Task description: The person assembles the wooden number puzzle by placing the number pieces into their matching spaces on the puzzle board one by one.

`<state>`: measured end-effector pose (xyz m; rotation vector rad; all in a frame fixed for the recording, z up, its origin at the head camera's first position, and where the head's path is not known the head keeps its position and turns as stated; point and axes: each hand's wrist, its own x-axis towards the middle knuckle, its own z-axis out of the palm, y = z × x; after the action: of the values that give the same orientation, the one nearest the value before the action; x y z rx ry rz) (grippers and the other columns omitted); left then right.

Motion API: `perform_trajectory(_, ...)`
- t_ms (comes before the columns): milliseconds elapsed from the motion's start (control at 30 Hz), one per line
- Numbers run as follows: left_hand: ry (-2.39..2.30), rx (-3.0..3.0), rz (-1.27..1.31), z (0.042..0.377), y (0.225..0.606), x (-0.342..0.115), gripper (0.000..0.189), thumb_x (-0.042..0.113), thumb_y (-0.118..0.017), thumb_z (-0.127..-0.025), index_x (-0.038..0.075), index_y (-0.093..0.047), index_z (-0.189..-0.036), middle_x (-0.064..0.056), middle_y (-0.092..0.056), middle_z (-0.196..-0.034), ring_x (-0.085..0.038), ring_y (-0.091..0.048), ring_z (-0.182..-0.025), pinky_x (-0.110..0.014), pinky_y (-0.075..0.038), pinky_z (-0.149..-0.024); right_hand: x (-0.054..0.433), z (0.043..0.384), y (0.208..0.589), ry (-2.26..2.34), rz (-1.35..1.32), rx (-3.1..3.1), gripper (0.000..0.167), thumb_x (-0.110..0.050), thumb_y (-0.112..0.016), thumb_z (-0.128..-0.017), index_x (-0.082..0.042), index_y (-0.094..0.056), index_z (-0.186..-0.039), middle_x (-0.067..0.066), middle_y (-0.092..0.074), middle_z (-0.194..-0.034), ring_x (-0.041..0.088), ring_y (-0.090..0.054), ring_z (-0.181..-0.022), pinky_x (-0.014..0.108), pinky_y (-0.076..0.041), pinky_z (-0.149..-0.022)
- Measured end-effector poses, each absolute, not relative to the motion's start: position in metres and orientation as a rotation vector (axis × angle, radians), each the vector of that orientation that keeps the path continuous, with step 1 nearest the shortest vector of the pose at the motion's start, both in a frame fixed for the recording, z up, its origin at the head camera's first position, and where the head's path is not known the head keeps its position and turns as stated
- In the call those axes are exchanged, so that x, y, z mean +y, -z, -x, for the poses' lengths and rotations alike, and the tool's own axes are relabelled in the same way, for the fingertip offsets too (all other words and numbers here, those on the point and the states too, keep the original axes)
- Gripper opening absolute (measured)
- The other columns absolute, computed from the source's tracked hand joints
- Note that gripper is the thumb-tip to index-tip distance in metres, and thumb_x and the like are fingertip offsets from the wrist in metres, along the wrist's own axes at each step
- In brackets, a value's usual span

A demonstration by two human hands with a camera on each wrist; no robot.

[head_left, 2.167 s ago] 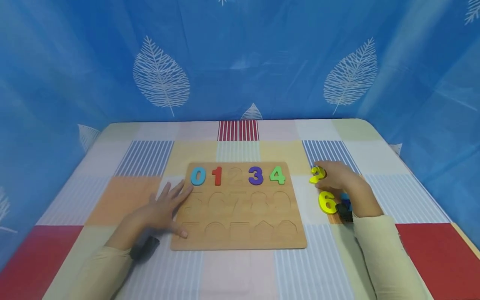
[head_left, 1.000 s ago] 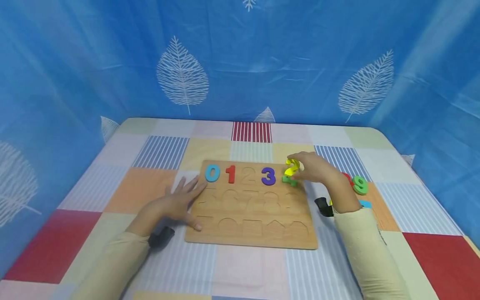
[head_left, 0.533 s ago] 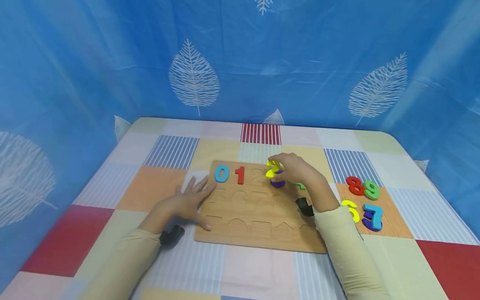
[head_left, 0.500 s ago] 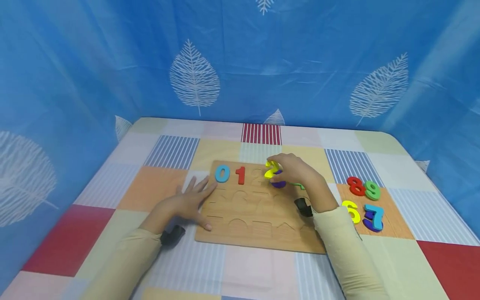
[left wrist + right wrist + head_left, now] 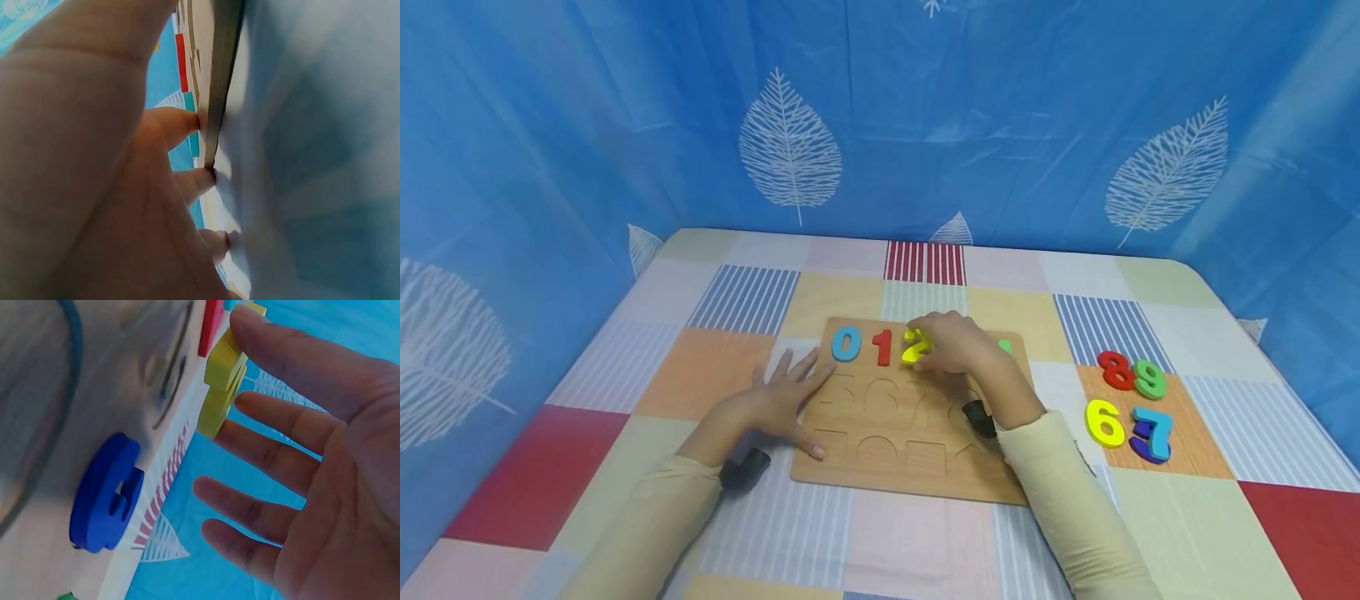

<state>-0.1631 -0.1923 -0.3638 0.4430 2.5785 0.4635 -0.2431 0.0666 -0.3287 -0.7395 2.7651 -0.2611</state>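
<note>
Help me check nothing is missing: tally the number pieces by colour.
Light blue: 2 (zero, seven)
Purple-blue: 2 (three, a partly hidden piece under the seven)
Red: 2 (one, eight)
Yellow: 2 (two, six)
Green: 2 (four, nine)
Total: 10

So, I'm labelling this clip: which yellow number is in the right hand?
The yellow 2, held in the right hand beside the red 1. The other yellow number, the 6, lies on the tablecloth, untouched.

Smooth wooden board (image 5: 859,423) — yellow 2 (image 5: 222,367) matt, apparently
</note>
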Motion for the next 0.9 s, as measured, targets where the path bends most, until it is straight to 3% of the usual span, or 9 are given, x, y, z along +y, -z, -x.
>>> perform_trajectory(267,-0.457,2.578,-0.451,0.164,0.366,-0.192,0.122,0.059,-0.077,-0.055,0.016,-0.009,-0.148,-0.013,0.007,-0.154,-0.044,0.015,-0.136,-0.073,0.009,-0.098,0.065,0.245,0.337,0.186,0.725,2.783,0.059,-0.027,-0.072,-0.077,-0.011,-0.051,-0.130,0.011,-0.055,-0.127,0.032,-0.050,-0.112,0.050,-0.039,-0.097)
perform_trajectory(900,-0.499,2.569,-0.480,0.163,0.367,-0.193,0.122,0.056,-0.077,-0.056,0.013,-0.010,-0.148,-0.015,0.007,-0.154,-0.047,0.016,-0.135,-0.073,0.011,-0.097,0.065,0.246,0.343,0.214,0.751,2.764,0.049,-0.024,-0.071,-0.078,-0.012,-0.056,-0.123,0.008,-0.060,-0.117,0.027,-0.053,-0.101,0.045,-0.044,-0.089)
